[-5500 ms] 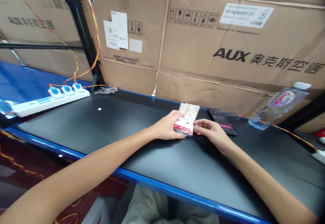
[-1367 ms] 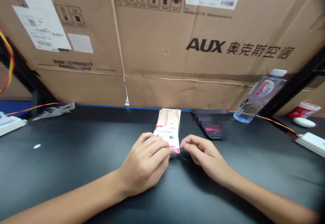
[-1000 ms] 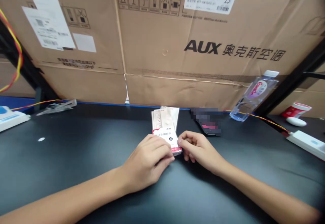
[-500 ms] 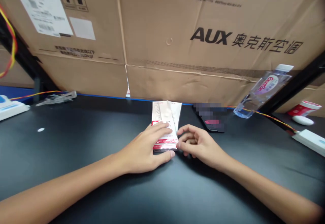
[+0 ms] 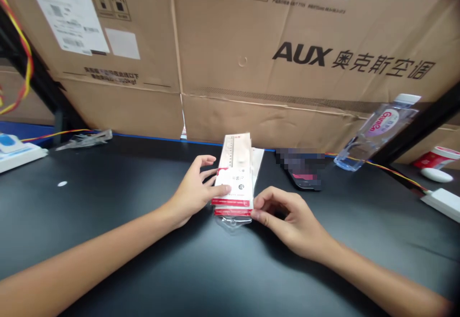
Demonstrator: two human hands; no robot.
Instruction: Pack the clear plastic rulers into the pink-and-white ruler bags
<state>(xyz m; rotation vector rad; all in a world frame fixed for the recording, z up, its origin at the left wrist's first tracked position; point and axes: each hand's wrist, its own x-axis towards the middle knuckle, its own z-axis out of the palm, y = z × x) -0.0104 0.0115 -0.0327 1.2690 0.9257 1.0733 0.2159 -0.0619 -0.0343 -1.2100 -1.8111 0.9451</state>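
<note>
Packet point(image 5: 235, 178), white with red bands and a printed scale, lay on the black table point(image 5: 143, 274) between your hands, a clear plastic sleeve point(image 5: 230, 222) showing at its lower end. Your left hand point(image 5: 192, 193) was open, its thumb resting on the packet's face and its fingers spread beyond the left edge. Your right hand point(image 5: 291, 221) was half curled, its fingertips at the lower right corner; whether this grip had hold could not be told. Behind stood a cardboard carton point(image 5: 251, 43) printed "AUX 奥克斯空调". To the right lay a pixelated phone point(image 5: 300, 169) and a tilted water bottle point(image 5: 375, 132) with a pink label.
</note>
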